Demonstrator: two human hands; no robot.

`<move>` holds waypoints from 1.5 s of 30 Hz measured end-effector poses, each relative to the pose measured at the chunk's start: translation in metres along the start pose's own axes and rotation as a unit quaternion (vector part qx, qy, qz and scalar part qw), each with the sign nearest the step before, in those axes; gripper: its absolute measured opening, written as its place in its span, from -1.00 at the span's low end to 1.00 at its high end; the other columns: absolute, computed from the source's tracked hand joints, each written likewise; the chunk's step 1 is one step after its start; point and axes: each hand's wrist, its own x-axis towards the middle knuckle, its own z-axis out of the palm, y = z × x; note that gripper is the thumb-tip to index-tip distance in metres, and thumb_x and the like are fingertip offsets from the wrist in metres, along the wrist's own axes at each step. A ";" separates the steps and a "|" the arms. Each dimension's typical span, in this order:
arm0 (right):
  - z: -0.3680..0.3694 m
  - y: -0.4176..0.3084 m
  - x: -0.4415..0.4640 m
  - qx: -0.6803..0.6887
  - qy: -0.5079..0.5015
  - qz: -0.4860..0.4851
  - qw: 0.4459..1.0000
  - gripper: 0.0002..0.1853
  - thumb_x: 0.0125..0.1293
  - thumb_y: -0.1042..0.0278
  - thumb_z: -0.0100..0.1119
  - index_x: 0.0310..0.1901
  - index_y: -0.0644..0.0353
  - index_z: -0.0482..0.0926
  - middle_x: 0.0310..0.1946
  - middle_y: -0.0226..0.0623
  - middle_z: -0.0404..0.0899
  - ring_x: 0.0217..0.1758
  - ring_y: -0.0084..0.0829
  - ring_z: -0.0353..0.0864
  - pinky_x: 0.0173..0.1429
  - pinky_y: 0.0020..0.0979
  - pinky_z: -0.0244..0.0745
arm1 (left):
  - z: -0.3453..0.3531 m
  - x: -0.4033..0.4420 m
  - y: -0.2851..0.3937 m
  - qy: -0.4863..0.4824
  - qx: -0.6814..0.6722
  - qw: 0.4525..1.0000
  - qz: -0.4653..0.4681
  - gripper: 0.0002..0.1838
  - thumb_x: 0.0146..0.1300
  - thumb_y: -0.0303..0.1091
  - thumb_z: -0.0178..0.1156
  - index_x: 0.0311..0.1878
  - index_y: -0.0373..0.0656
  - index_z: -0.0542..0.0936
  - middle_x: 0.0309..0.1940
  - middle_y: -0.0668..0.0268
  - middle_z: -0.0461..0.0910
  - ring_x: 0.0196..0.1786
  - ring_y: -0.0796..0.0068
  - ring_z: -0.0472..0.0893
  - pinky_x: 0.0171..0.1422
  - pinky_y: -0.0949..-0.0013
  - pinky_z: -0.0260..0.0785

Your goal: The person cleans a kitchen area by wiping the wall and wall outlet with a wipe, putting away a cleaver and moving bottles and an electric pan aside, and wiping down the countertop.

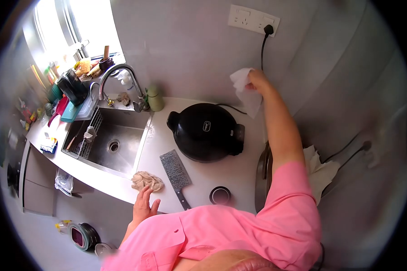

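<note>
My right hand [257, 81], raised against the grey wall below the socket, pinches a white paper towel [251, 100] that hangs down from the fingers. At the counter's front edge my left hand [144, 207] has its fingers apart and holds nothing. Its fingertips are right by a crumpled beige cloth [148, 180]; whether they touch it I cannot tell. A closed, round black electric griddle [205, 140] sits in the middle of the counter. In front of it lie a cleaver [175, 170] with a black handle and a small round black object [220, 195].
To the left is a steel sink [129, 156] with a curved faucet [117, 67] and a wire rack. A green bottle [155, 98] stands behind it. A black plug [268, 30] sits in the wall socket [253, 19], its cord hanging down. Several kitchen items crowd the windowsill.
</note>
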 end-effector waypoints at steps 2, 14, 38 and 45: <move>-0.002 0.000 0.014 0.075 0.037 -0.025 0.996 -0.69 0.25 0.32 -0.04 0.00 0.20 0.46 -0.20 -0.22 0.56 -0.20 -0.39 0.57 -0.27 -0.36 0.56 | -0.001 0.000 0.001 0.000 0.003 1.000 0.001 -0.54 0.16 -0.29 0.25 0.10 -0.19 0.38 0.18 0.06 0.37 0.16 0.01 0.43 0.14 0.16 0.37; 0.003 -0.085 0.060 0.297 0.178 -0.357 0.867 -0.50 0.12 0.47 0.03 0.17 0.27 0.34 0.11 -0.15 0.33 0.09 -0.26 0.45 -0.04 -0.33 0.52 | 0.006 0.002 -0.021 0.002 0.002 0.999 -0.041 -0.53 0.16 -0.28 0.25 0.11 -0.19 0.38 0.17 0.01 0.36 0.16 -0.03 0.41 0.16 0.14 0.35; 0.045 -0.105 0.128 0.529 0.311 -0.243 0.751 -0.83 0.24 0.43 -0.01 -0.15 0.20 0.52 -0.19 -0.28 0.55 -0.25 -0.39 0.56 -0.38 -0.38 0.48 | -0.008 -0.009 -0.046 0.019 0.001 0.997 -0.077 -0.54 0.16 -0.29 0.24 0.10 -0.22 0.37 0.17 0.01 0.35 0.18 -0.03 0.39 0.19 0.12 0.33; 0.064 -0.104 0.160 0.174 0.358 -0.188 0.898 -0.73 0.31 0.25 -0.03 -0.01 0.08 0.52 -0.11 -0.34 0.57 -0.06 -0.35 0.56 -0.20 -0.30 0.53 | -0.008 -0.015 -0.030 0.022 0.009 0.997 -0.080 -0.55 0.19 -0.24 0.21 0.09 -0.22 0.38 0.18 0.02 0.34 0.18 -0.04 0.39 0.18 0.12 0.33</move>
